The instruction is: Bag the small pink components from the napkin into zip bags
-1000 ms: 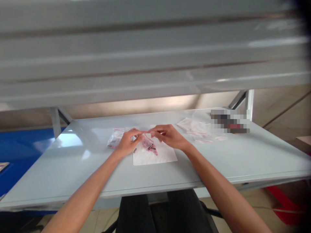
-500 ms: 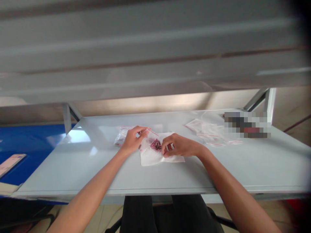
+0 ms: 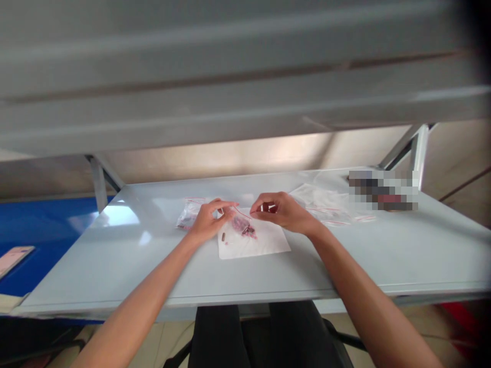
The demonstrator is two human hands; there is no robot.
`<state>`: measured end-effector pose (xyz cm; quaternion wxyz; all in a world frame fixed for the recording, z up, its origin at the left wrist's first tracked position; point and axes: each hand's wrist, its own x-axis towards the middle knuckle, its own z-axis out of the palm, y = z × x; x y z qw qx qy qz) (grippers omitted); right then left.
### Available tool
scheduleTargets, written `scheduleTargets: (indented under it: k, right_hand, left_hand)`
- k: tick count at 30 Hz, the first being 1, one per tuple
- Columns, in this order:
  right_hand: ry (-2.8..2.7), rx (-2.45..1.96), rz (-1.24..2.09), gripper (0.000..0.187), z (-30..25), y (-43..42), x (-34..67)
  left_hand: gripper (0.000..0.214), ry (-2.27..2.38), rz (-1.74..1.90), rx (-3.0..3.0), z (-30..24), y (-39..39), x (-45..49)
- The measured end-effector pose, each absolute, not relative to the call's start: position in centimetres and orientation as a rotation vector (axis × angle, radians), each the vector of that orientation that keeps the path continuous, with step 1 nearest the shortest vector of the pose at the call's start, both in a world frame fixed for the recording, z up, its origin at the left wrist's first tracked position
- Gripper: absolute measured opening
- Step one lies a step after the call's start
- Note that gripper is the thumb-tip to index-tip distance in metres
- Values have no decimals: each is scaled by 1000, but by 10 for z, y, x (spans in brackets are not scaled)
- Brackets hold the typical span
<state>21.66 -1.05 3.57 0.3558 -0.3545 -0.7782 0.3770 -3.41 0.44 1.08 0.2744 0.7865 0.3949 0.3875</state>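
My left hand (image 3: 209, 220) pinches one corner of a small clear zip bag (image 3: 241, 222) that has a red line along its mouth. The fingertips of my right hand (image 3: 280, 210) are closed at the other end of that red line. Pinkish-purple beads (image 3: 251, 234) and a few dark bits show in and below the bag. Beneath it lies a white paper sheet (image 3: 268, 244), on which a small brown piece (image 3: 223, 236) and a loose pink bead (image 3: 226, 244) rest near my left hand.
Another zip bag (image 3: 186, 214) with dark contents lies left of my left hand. Several flat clear bags (image 3: 326, 204) are spread to the right, beside a blurred-out object (image 3: 383, 190). A grey shelf (image 3: 230, 102) overhangs the table (image 3: 134, 260). A phone (image 3: 14, 259) sits on a blue surface at far left.
My right hand has lifted away from the beads and moved up to the bag's red-lined edge. The bag now lies over the beads. My left hand keeps its pinch.
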Motion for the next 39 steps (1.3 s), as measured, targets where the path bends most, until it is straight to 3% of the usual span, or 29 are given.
scheduleTargets:
  k: [9, 15, 24, 32, 39]
  right_hand:
    - [-1970, -950, 1000, 31, 28, -7, 217]
    - [-2337, -1132, 1052, 19, 24, -7, 223]
    - [-2360, -1104, 1041, 11, 25, -10, 222]
    - [-1897, -982, 912, 17, 31, -8, 220]
    - [-1842, -840, 1116, 28, 27, -12, 205]
  left_hand:
    - [28, 1061, 1016, 2113, 15, -1, -26]
    - [30, 1151, 1106, 2031, 15, 2, -31]
    - [31, 1161, 1103, 2061, 14, 6, -33]
    - [28, 1121, 940, 2082, 17, -2, -29]
    - [26, 1055, 924, 2088, 17, -4, -29]
